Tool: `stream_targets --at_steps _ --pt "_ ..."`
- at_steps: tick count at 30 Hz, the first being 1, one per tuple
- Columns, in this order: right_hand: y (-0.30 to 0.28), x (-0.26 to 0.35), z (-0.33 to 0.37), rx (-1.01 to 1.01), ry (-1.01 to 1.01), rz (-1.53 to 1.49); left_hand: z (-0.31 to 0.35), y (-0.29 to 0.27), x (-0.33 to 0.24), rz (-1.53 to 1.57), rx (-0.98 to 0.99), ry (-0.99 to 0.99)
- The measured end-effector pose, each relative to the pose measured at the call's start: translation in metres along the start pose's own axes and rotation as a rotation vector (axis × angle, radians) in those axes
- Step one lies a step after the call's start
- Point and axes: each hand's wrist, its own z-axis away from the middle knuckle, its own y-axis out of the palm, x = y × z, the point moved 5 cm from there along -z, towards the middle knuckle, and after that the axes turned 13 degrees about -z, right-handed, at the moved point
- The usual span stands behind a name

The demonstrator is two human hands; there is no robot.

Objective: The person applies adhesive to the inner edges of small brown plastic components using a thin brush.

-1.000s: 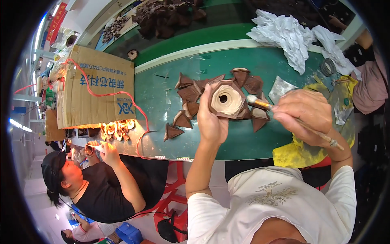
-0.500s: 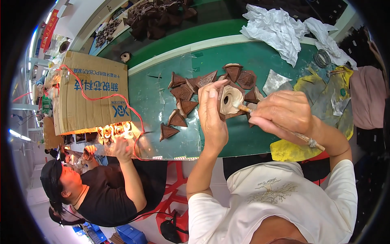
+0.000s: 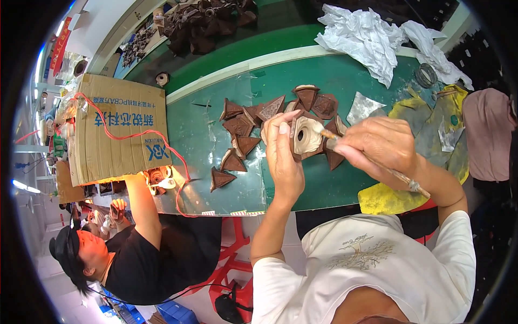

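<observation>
My left hand (image 3: 284, 154) is closed round a brown piece (image 3: 307, 136) with angular sides, its cream-coloured, ridged face turned up and a dark hole in the middle. In my right hand (image 3: 377, 146) is a thin paintbrush (image 3: 392, 176), gripped near its bristle end. Its pale tip touches or nearly touches the cream face at the right of the hole; I cannot tell which. Several brown angular pieces (image 3: 238, 124) lie on the green table (image 3: 216, 201) to the left of my left hand and beyond it. Part of the held piece is hidden by my left fingers.
A cardboard box (image 3: 121, 121) with a red cord (image 3: 137, 132) over it stands at the left. Beside it sits a co-worker (image 3: 135, 254), one arm reaching under the box. Crumpled white paper (image 3: 361, 40), stained yellow cloth (image 3: 388, 198) and a dark ring-shaped coil (image 3: 426, 76) lie at the right.
My brush tip has shifted slightly up and right on the held piece. The co-worker's arm has moved left under the box's near edge. Both my hands keep their holds.
</observation>
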Motion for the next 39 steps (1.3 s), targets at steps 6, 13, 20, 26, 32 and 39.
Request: stream_targets --at_steps 6,13,20,26,32,39 --pt "0.000 -0.007 -0.001 -0.030 0.100 -0.156 0.007 0.007 0.000 0.343 0.055 -0.087" --pt "0.011 -0.020 0.007 -0.229 0.430 -0.331 0.010 0.016 0.001 0.421 0.104 -0.058" --pt "0.009 -0.017 0.003 -0.231 0.376 -0.275 0.013 0.015 0.005 0.457 0.105 -0.077" --pt "0.019 -0.006 0.008 -0.093 0.187 -0.327 0.012 0.014 0.012 0.446 0.111 -0.135" --pt "0.012 -0.009 0.003 -0.139 0.175 -0.252 0.014 0.018 0.008 0.498 0.146 -0.137" --pt "0.019 -0.001 0.013 -0.043 0.092 -0.269 0.012 0.016 0.011 0.426 0.143 -0.137"
